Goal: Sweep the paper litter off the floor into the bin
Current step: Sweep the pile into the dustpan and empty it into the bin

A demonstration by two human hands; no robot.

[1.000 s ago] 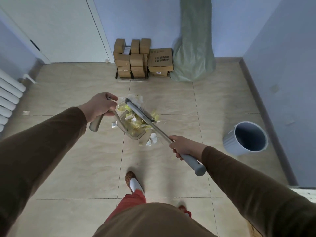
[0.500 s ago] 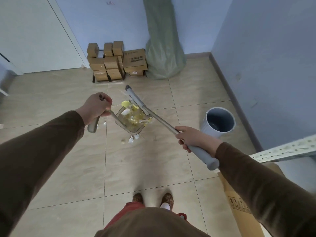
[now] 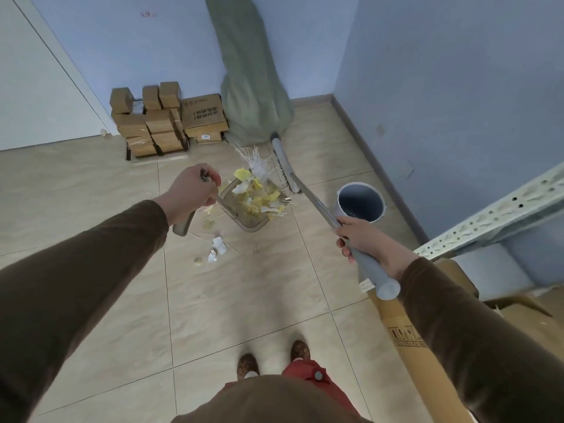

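Head view shows the left hand (image 3: 190, 192) gripping the handle of a clear dustpan (image 3: 244, 209) held off the floor at mid-frame, heaped with yellow and white paper litter (image 3: 259, 195). The right hand (image 3: 361, 239) grasps the grey broom (image 3: 320, 209) by its handle, the brush head raised just right of the pan's load. The bin (image 3: 361, 203) stands on the floor at right of centre, near the wall and well apart from the pan.

Main risk, as I judge it: the pile sits high and loose, with thin strips poking past the rim, so any tilt or quick swing toward the bin could shed scraps before the pan is over the opening. A few scraps (image 3: 215, 251) lie on the floor below the pan (they need another sweep). The bin's mouth looks narrow against the pan's width, so a fast pour could spill over the sides. The broom head, held close, might also knock paper out.
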